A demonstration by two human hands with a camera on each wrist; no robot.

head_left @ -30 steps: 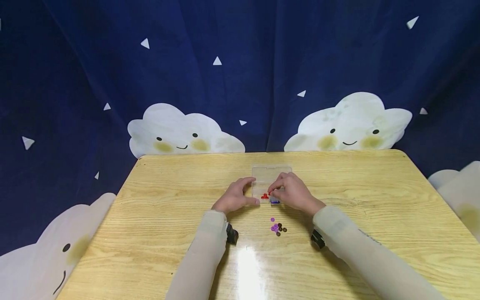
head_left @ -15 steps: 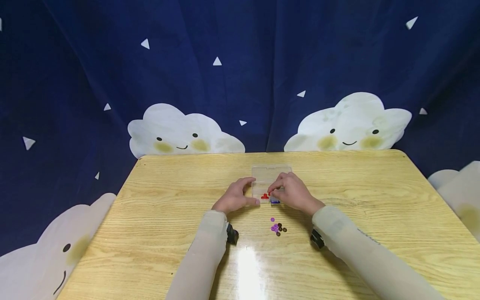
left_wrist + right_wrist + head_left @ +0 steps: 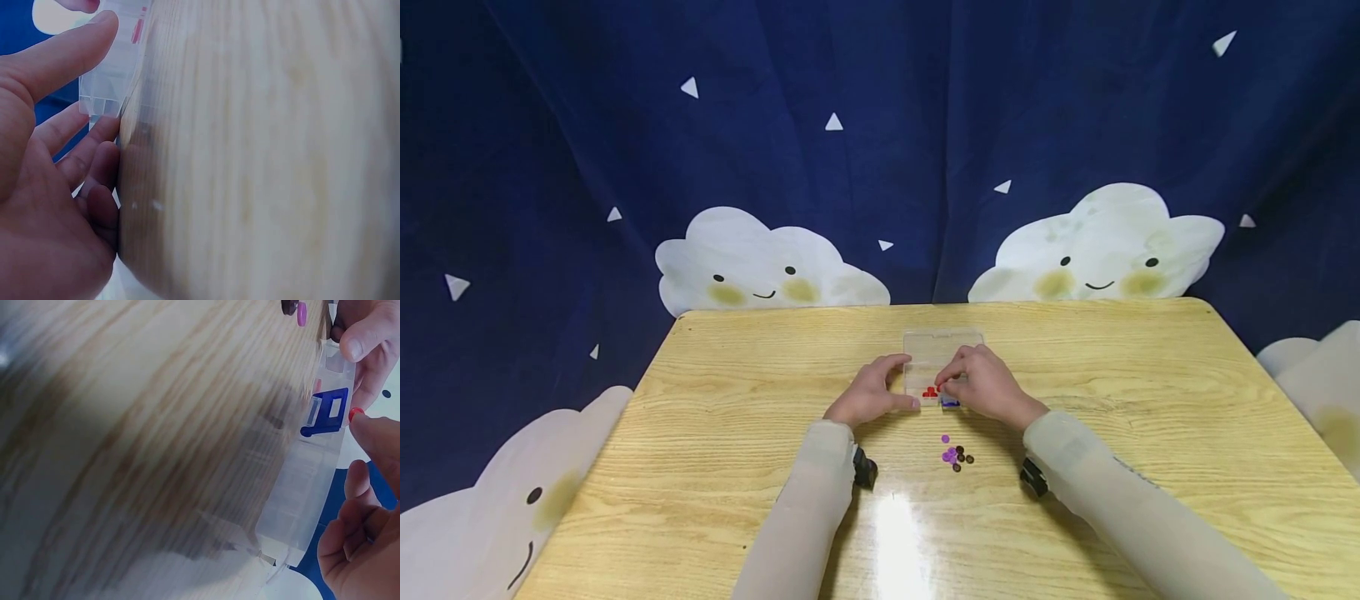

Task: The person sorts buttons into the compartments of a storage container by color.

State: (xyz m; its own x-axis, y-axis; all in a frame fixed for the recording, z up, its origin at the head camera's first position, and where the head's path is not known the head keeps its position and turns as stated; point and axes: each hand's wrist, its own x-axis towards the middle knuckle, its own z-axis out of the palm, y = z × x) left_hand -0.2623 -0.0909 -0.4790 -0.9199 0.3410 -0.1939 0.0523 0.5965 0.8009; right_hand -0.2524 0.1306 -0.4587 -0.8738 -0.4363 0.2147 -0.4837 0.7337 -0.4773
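A clear plastic box (image 3: 927, 372) stands toward the back of the table with its lid raised. My left hand (image 3: 871, 394) grips its left end, the thumb (image 3: 364, 342) at the front wall and the other fingers around the side. Several red buttons (image 3: 930, 393) lie inside, in the front left part. Over the box's front edge, my right hand (image 3: 988, 386) pinches one red button (image 3: 355, 413) between thumb and fingertips. A dark blue latch (image 3: 329, 412) sits on the front wall. The right hand covers the box's right part in the head view.
Several purple buttons (image 3: 951, 454) and brown buttons (image 3: 969, 460) lie loose on the wooden table (image 3: 737, 417), in front of the box between the forearms. A dark blue curtain (image 3: 880, 150) with clouds hangs behind the table's back edge.
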